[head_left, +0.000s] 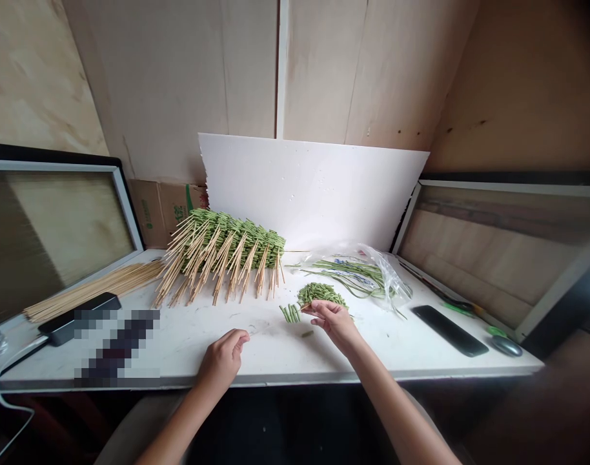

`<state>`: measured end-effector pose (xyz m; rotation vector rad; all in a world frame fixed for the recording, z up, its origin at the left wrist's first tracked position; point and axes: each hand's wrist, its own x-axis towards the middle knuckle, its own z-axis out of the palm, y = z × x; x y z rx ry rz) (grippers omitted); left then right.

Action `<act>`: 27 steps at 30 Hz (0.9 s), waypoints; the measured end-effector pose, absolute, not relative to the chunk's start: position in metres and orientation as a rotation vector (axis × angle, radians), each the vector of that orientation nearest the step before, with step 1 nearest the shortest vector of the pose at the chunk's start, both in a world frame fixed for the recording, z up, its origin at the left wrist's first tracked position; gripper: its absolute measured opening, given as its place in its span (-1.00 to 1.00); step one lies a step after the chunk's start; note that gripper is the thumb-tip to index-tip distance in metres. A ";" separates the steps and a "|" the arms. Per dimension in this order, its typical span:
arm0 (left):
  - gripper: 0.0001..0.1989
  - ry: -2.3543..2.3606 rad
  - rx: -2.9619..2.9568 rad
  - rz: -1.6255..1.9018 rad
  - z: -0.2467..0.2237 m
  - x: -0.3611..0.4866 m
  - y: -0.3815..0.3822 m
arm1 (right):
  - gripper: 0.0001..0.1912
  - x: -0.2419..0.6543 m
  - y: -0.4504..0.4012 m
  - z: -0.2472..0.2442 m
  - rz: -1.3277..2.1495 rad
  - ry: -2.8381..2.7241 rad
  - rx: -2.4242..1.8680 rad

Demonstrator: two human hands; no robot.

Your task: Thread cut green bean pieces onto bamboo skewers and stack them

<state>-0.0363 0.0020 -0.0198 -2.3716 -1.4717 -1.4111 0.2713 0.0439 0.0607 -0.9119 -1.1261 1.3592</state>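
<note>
Between the thumb and fingers of my right hand (331, 321) is a thin wooden skewer, with a row of short green stem pieces (290, 314) at its left end. Just behind that hand lies a heap of cut green pieces (324, 292). One loose green piece (307, 334) rests on the white table (270, 355). My left hand (223, 354) is at the table's front, its fingers curled together; whatever they may hold is too small to make out. At the back left, many loaded skewers (227, 248) are piled, green ends behind, bare sticks toward the front.
Bare skewers (101, 284) lie at the left by a black power strip (84, 318). Long green stems (348, 274) sit in a clear plastic bag (389, 274). A phone (450, 330) and a mouse (505, 345) are at the right. A white board (309, 194) stands behind.
</note>
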 end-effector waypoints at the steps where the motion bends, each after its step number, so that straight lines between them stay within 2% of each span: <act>1: -0.73 -1.473 -2.373 -1.408 -0.020 -0.036 0.002 | -0.59 0.271 0.043 0.061 1.352 -1.134 -0.917; 27: -0.68 -1.458 -2.353 -1.437 -0.021 -0.037 0.000 | -0.57 0.252 0.032 0.056 1.258 -1.152 -0.947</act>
